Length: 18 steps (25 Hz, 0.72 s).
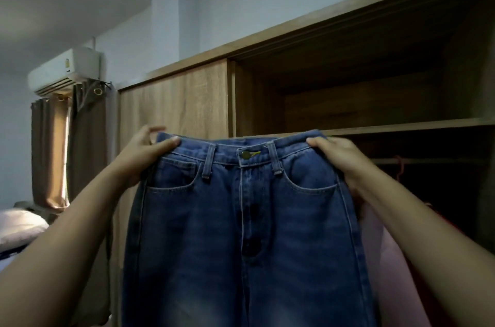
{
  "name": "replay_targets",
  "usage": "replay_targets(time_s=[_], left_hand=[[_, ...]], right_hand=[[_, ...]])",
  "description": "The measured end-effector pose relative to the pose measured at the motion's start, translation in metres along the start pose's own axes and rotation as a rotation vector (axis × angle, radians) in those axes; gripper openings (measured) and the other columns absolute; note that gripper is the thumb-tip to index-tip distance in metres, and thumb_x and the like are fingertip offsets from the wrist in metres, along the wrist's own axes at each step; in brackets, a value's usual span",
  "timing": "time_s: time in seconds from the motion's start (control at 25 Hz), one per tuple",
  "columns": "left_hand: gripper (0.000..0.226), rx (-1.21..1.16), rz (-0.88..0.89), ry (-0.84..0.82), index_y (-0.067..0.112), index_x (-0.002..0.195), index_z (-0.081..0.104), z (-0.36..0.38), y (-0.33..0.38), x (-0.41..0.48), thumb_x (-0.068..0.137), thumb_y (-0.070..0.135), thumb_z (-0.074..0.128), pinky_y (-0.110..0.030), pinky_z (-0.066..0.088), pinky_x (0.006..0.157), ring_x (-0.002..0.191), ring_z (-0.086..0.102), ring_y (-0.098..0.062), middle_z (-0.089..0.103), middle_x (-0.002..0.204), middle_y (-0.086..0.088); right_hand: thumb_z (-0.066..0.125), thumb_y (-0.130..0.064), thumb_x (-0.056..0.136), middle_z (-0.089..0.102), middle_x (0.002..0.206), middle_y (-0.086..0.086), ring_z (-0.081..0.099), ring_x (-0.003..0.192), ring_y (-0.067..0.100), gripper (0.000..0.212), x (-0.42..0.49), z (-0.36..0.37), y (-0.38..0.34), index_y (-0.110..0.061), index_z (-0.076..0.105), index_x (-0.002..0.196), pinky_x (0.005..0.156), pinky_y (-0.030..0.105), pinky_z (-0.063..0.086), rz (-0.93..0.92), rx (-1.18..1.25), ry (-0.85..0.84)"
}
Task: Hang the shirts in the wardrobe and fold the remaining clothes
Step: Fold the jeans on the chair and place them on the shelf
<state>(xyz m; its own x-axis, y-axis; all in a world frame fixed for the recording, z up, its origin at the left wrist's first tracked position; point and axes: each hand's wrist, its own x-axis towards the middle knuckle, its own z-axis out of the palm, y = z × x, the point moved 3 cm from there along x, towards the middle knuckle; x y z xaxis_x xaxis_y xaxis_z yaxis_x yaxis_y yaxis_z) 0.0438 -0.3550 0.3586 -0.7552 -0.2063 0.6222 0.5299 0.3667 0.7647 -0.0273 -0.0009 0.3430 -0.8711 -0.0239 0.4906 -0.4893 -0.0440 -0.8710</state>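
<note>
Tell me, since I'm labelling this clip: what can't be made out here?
Head view:
- Jeans: legs cut off by the bottom edge.
- Right hand: fingers hidden behind the waistband.
- Wardrobe, below the shelf: too dark, partly behind the jeans.
- Pink garment: mostly behind the right arm and jeans.

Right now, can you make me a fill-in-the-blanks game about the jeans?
The left hand and right hand hold the jeans by the ____.
The jeans are coloured ____.
The air conditioner sits above the ____.
Missing words: waistband; blue; curtains.
</note>
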Motion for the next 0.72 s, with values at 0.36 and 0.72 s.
replay_targets(time_s=[0.36, 0.72], left_hand=[[0.017, -0.006, -0.087, 0.150, 0.013, 0.094, 0.064, 0.113, 0.018, -0.013, 0.089, 0.030, 0.062, -0.029, 0.056, 0.063, 0.076, 0.070, -0.016, 0.070, 0.090, -0.008], [0.030, -0.063, 0.150, -0.159, 0.013, 0.109, 0.065, 0.127, 0.062, -0.041, 0.084, 0.029, 0.068, -0.030, 0.056, 0.079, 0.089, 0.071, -0.013, 0.072, 0.099, -0.003]], right_hand=[[0.070, -0.018, 0.082, 0.068, 0.094, 0.021, 0.068, 0.081, 0.031, 0.033, -0.017, 0.077, 0.013, 0.000, 0.059, 0.107, 0.073, 0.043, 0.058, 0.196, 0.345, -0.010], [-0.007, -0.076, 0.080, 0.043, 0.144, 0.012, 0.038, 0.132, 0.030, 0.096, -0.038, 0.080, -0.010, -0.017, 0.039, 0.140, 0.112, 0.046, 0.025, 0.123, 0.557, -0.594]])
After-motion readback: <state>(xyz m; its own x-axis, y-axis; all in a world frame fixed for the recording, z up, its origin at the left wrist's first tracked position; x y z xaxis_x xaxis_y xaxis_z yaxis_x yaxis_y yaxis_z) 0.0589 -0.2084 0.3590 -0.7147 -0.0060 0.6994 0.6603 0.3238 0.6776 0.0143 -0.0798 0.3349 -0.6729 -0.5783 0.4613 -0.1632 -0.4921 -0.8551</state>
